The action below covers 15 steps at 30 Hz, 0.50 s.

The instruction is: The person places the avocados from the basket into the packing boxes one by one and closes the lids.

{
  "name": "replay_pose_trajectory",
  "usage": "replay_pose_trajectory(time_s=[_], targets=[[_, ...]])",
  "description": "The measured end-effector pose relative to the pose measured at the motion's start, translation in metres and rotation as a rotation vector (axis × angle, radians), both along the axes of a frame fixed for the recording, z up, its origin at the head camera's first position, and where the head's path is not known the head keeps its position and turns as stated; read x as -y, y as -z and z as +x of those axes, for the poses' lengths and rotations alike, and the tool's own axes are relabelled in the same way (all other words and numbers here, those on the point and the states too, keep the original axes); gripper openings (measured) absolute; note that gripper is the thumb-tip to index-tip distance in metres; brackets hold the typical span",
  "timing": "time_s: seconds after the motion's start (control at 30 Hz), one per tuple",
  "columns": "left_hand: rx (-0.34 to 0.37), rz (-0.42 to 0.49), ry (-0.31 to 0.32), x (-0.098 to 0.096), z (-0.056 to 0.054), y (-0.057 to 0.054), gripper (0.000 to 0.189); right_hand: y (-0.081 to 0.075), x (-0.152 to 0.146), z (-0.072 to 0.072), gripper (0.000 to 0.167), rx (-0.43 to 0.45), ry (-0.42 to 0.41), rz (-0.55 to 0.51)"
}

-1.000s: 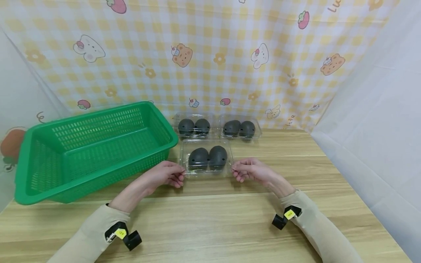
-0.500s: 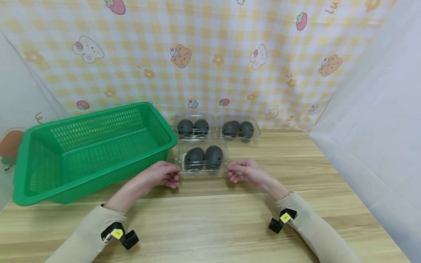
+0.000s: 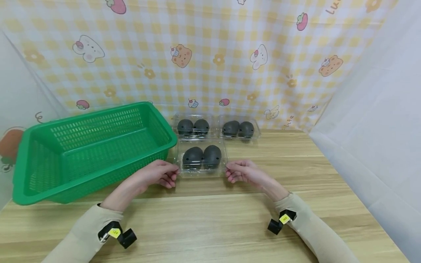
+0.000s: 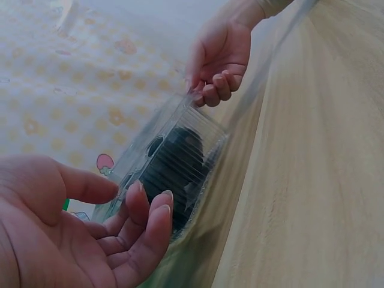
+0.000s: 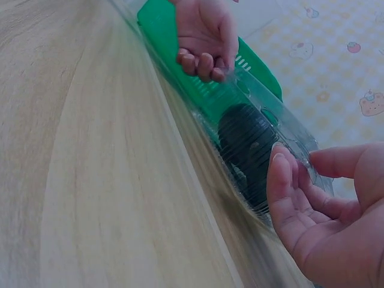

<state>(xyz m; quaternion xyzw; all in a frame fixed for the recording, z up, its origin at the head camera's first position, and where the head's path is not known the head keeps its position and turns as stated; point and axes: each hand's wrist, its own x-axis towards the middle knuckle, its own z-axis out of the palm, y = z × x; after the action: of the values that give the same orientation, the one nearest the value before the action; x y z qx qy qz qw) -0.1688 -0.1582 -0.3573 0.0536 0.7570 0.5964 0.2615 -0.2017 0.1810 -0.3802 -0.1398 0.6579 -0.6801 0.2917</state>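
A clear plastic clamshell box (image 3: 201,171) with two dark, egg-shaped objects (image 3: 212,156) inside sits at mid-table, its lid down. My left hand (image 3: 161,173) pinches its left front corner between thumb and fingers. At the opposite front corner my right hand (image 3: 244,171) pinches the rim the same way. In the left wrist view, the left thumb and fingertips (image 4: 139,201) meet at the box's edge. The right wrist view has the right hand (image 5: 336,216) at the near end of the box, with the left hand (image 5: 205,39) at the far end.
Two similar clear boxes stand behind, one at left (image 3: 194,133) and one at right (image 3: 238,133), each holding two dark objects. A green slotted basket (image 3: 95,171) stands close on the left. A checked curtain (image 3: 210,73) hangs behind the wooden table (image 3: 204,219).
Both hands and the front box have shifted a little left, bringing the box nearer the basket and more in line with the left rear box. The rear boxes stay put.
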Motion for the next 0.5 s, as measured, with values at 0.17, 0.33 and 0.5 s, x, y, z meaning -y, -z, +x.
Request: replay_pose_trajectory(time_s=[0.17, 0.33, 0.5], targets=[[-0.035, -0.008, 0.019, 0.003, 0.000, -0.001, 0.033, -0.002, -0.002, -0.001, 0.036, 0.013, -0.022, 0.009], [-0.055, -0.002, 0.049, 0.007, 0.000, -0.002, 0.034, -0.005, -0.006, -0.002, 0.039, 0.013, -0.030, 0.030], [-0.080, -0.024, 0.068, 0.009, 0.002, -0.004, 0.033, -0.010, -0.010, -0.003, 0.043, -0.001, -0.043, 0.074]])
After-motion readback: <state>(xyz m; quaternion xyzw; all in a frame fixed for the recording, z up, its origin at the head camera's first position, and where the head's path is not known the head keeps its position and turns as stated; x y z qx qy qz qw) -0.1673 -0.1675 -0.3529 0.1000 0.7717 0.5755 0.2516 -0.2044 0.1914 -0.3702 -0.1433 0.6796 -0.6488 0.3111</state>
